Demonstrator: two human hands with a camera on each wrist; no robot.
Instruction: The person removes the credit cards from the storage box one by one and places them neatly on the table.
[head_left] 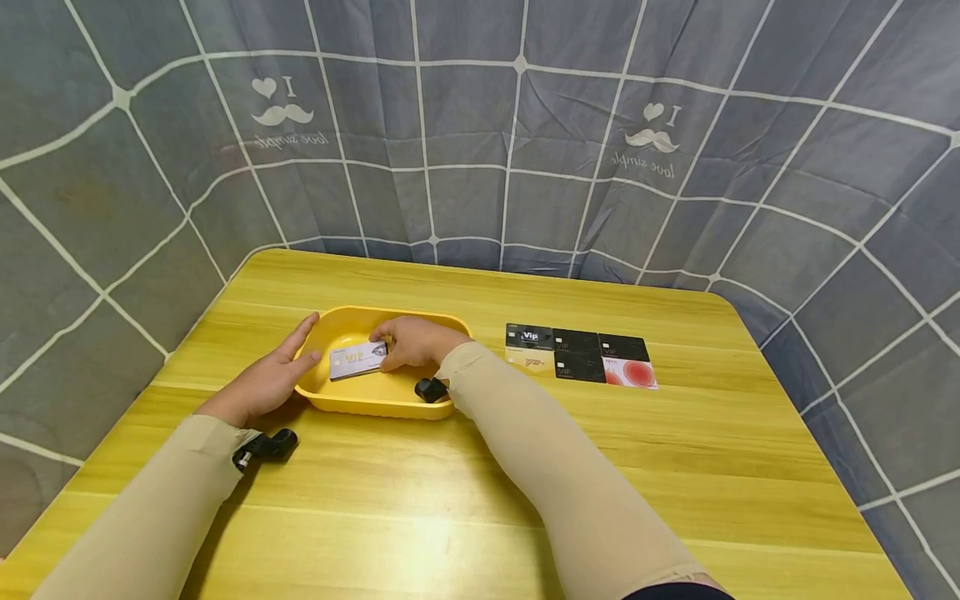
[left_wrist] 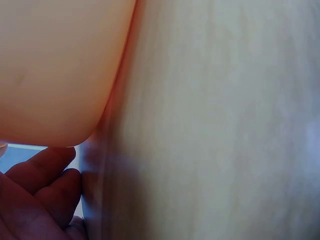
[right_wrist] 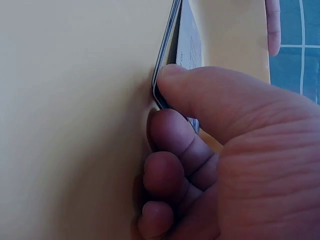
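A yellow plastic tub [head_left: 390, 408] stands on the table, its long side facing me. Inside it lies a small stack of bank-style cards [head_left: 351, 361], the top one pale with gold VIP lettering. My right hand [head_left: 417, 342] reaches into the tub and pinches the stack at its right end. In the right wrist view the thumb presses on the edges of the cards [right_wrist: 189, 40], with the fingertips low against the tub floor. My left hand [head_left: 272, 377] rests at the tub's left end, fingers straight and thumb at the rim; its fingertips touch the outer wall in the left wrist view.
Right of the tub, several cards lie flat in two rows on the wooden table [head_left: 480, 492]: black cards [head_left: 580, 365], a gold card [head_left: 529, 361] and a red-and-white card [head_left: 630, 373]. A grey checked curtain [head_left: 472, 200] hangs around the table's back and sides.
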